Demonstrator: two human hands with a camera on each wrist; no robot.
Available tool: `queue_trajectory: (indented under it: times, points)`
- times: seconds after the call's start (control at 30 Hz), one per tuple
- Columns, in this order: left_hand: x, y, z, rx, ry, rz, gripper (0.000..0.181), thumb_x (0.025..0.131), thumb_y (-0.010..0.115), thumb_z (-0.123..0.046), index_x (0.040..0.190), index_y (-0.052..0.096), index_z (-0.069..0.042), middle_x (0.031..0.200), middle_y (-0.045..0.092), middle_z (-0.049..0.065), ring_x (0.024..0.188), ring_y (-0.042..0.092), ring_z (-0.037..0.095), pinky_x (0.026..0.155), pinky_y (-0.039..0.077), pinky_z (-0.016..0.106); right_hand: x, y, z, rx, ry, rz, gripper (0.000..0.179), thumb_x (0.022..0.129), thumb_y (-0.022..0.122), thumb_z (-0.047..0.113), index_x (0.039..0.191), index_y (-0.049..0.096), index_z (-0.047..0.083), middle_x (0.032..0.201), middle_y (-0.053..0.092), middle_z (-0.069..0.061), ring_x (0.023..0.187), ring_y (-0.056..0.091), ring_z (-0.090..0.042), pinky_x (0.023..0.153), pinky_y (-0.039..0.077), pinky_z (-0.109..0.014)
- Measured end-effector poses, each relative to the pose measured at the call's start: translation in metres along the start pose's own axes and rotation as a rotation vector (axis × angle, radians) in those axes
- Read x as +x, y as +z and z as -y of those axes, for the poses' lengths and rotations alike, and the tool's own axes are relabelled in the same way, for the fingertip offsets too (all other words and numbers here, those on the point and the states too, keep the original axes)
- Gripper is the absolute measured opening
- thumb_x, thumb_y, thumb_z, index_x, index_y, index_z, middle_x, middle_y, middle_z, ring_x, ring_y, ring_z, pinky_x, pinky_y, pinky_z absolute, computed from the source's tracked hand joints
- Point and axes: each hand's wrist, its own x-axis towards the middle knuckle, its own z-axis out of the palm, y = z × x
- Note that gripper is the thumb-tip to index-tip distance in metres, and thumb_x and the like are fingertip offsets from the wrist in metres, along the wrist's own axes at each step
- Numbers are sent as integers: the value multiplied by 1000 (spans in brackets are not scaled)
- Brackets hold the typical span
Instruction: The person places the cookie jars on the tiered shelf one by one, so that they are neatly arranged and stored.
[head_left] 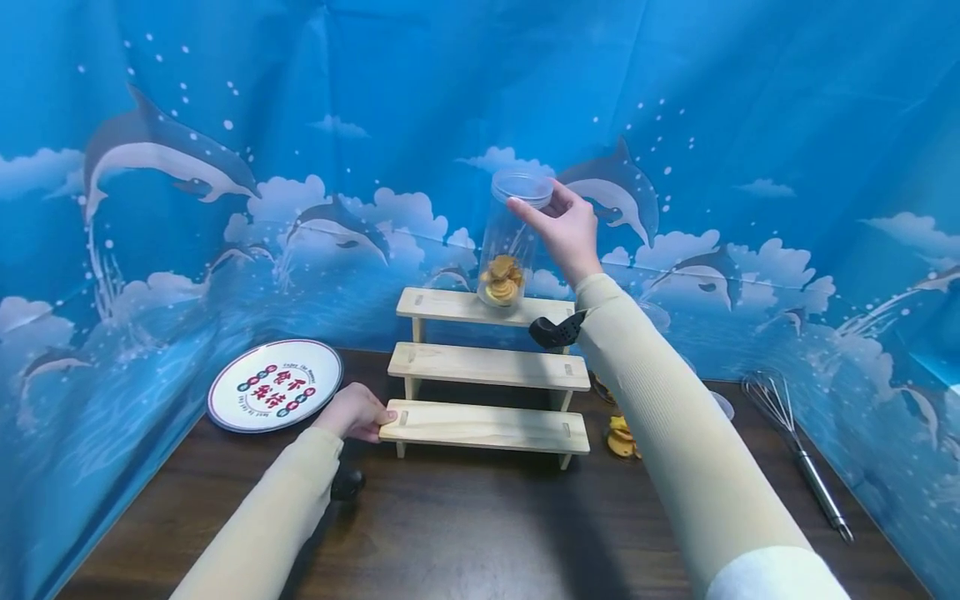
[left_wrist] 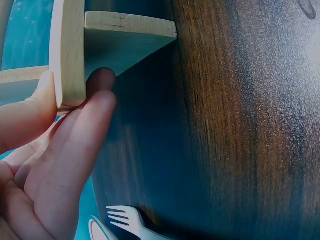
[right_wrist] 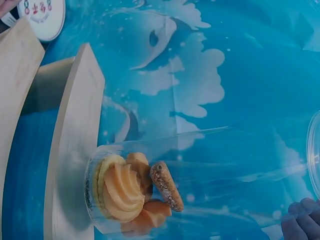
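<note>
A three-step wooden display stand (head_left: 487,363) stands on the dark table. My left hand (head_left: 356,412) pinches the left end of its lowest board, thumb on top and fingers underneath. My right hand (head_left: 572,229) grips a clear plastic jar (head_left: 512,233) by its lidded top from above. Inside the jar's bottom lie several cookies (right_wrist: 120,192), one a swirled, piped shape. The jar's base is at the top board (right_wrist: 75,145), slightly tilted; I cannot tell whether it fully rests there.
A round white plate (head_left: 273,385) with printed characters lies left of the stand, with a pale fork (left_wrist: 127,220) near it. More cookies (head_left: 621,437) lie right of the stand, partly behind my right arm. A whisk (head_left: 798,450) lies far right, before a blue dolphin curtain (head_left: 420,100).
</note>
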Motion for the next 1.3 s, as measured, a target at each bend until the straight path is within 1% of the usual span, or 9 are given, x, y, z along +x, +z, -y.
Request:
queue_trajectory:
  times: [0.27,0.4,0.5,0.63,0.8,1.0,1.1,1.23,1.3]
  points:
    - [-3,1,-2,29,2,-8,24,87,68,-9,99,63,12,71,63,11,59,59,15,57,56,24,5,30,-2,15,27,29,76,78,74,48,142,45,17,138,53,-1,125,51,-11,103,43,-30]
    - [-4,3,-1,30,11,8,25,87,68,-9,101,63,12,72,64,12,59,60,16,57,57,24,5,40,-6,19,33,35,75,78,74,46,141,45,16,137,54,-1,124,52,-12,103,44,-30]
    - [-4,3,-1,32,12,6,25,87,68,-9,100,63,12,72,65,12,60,61,16,57,56,24,5,46,-9,-3,36,49,75,79,74,47,141,45,16,137,54,-2,124,52,-13,103,44,-31]
    - [-5,2,-2,34,13,5,25,88,68,-10,99,63,12,71,65,11,59,61,15,57,56,25,4,50,-13,-26,39,51,77,79,73,50,142,44,16,139,52,-3,126,51,-14,103,44,-32]
    - [-3,-2,-2,34,16,17,26,89,67,-10,101,62,12,74,65,13,61,63,17,60,57,26,5,52,-14,-7,48,37,78,79,73,49,143,42,16,141,49,-2,127,49,-13,103,44,-32]
    - [-1,-4,0,25,1,11,28,89,66,-12,104,61,12,75,65,13,62,63,17,61,57,26,8,55,-12,-2,50,66,79,80,71,50,145,40,16,144,47,-2,129,47,-12,104,42,-29]
    - [-1,-2,0,7,22,29,28,89,66,-10,105,61,13,73,64,11,61,63,15,61,58,27,8,56,-12,-9,58,74,80,81,70,50,145,38,16,145,45,-1,130,46,-12,105,42,-28]
    - [-2,1,-1,7,51,33,26,90,64,-6,104,61,15,70,63,9,58,61,13,60,58,27,7,55,-12,-13,75,76,82,81,69,52,147,35,17,146,43,0,131,44,-11,106,40,-28]
    - [-2,2,-1,11,51,28,25,89,64,-6,104,61,15,69,63,9,57,60,13,59,58,27,7,55,-12,-23,88,79,84,81,69,53,148,33,17,147,42,1,132,43,-11,106,40,-28]
